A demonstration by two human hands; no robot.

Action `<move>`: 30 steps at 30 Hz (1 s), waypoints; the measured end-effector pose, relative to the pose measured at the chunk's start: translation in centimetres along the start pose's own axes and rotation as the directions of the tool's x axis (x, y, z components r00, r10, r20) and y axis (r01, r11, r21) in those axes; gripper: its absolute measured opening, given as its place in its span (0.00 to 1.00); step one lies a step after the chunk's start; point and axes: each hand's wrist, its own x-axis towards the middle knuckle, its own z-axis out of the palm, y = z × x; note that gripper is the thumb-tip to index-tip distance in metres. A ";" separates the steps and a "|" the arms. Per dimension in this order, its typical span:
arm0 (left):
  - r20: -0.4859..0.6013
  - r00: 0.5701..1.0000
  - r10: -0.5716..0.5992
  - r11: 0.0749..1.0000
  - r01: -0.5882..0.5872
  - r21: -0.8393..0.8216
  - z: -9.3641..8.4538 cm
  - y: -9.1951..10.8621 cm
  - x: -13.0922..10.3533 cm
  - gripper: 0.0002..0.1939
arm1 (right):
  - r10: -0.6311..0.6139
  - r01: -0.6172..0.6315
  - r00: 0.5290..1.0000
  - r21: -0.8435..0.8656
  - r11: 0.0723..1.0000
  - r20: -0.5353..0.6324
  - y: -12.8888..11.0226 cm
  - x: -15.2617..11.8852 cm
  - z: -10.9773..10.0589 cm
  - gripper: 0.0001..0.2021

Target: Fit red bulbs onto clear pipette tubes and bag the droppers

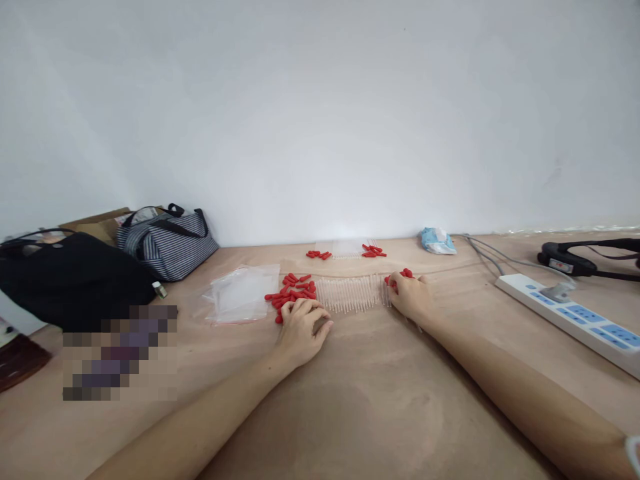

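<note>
My left hand (304, 328) rests at the near edge of a pile of red rubber dropper bulbs (295, 293). Its fingers are bent over the nearest bulbs, and the thumb stands apart from them. Clear thin dropper tubes (350, 295) lie side by side in a row between my hands. At the row's right end, my right hand (411, 297) is closed, with its fingers curled down among more red bulbs (407, 273) and the last tubes. The hand hides its fingertips, so what they pinch cannot be made out.
Clear plastic bags (245, 293) lie left of the pile. Farther back, a bag of tubes (346, 248) sits between small groups of red bulbs (374, 251). A power strip (575, 320), black headset (565, 260) and blue-white crumpled packet (438, 241) are right; a striped bag (173, 243) is left.
</note>
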 end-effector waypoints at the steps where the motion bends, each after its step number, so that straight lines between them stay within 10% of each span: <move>1: 0.000 1.000 -0.001 1.000 0.001 0.001 0.0 0.0 0.0 0.02 | -0.014 0.014 1.000 0.001 1.000 -0.002 -0.1 -0.1 -0.1 0.12; 15: 0.008 1.000 0.001 1.000 -0.001 -0.002 0.0 0.0 0.0 0.03 | -0.026 0.028 0.999 -0.082 0.996 0.034 -1.2 -1.9 -1.3 0.16; 20: 0.013 1.000 -0.006 1.000 0.006 -0.004 0.0 -0.1 0.0 0.03 | 0.024 -0.020 0.992 0.037 0.999 -0.121 -0.6 -1.6 -0.9 0.14; 24: 0.027 1.000 -0.008 1.000 0.008 -0.005 -0.2 0.0 -0.1 0.03 | 0.342 -0.326 0.885 0.104 0.940 -0.316 2.8 0.2 -1.1 0.14; 30: 0.037 0.999 -0.010 1.000 0.010 -0.004 -0.3 0.1 0.0 0.04 | 0.683 -0.683 0.730 0.028 0.730 0.003 12.8 1.9 0.6 0.14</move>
